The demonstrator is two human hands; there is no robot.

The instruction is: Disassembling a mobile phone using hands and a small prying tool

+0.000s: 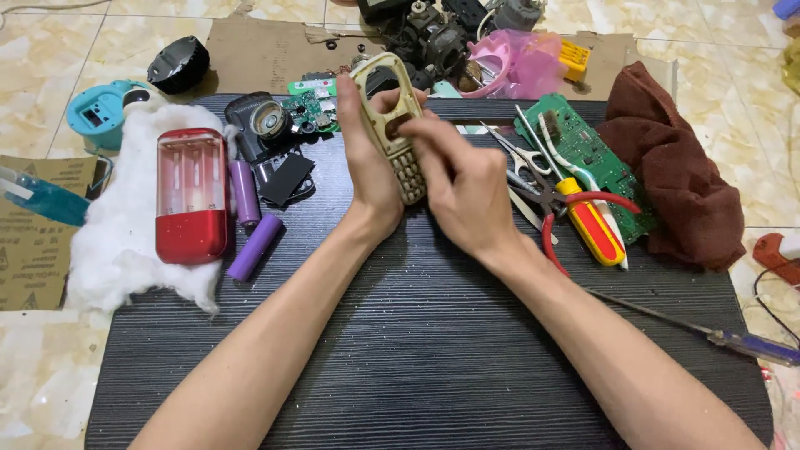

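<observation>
We've got the yellowed beige plastic phone front shell (pixel 392 125) near the dark ribbed board's (pixel 433 350) far edge, mid-width. Left hand (pixel 367 171) clasps it from behind; right hand (pixel 462 187) pinches its keypad end. Two purple cylindrical battery cells (pixel 250 221) lie toward the left edge.

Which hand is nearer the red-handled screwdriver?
Right. The right hand sits just left of the screwdriver; the left hand is farther left, beyond the phone shell.

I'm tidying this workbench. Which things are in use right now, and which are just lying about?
In use:
left hand and right hand, both holding the beige phone housing

Lying about:
red case on white wadding
two purple batteries
green circuit board
screwdriver
red-handled pliers
scissors
brown cloth
</observation>
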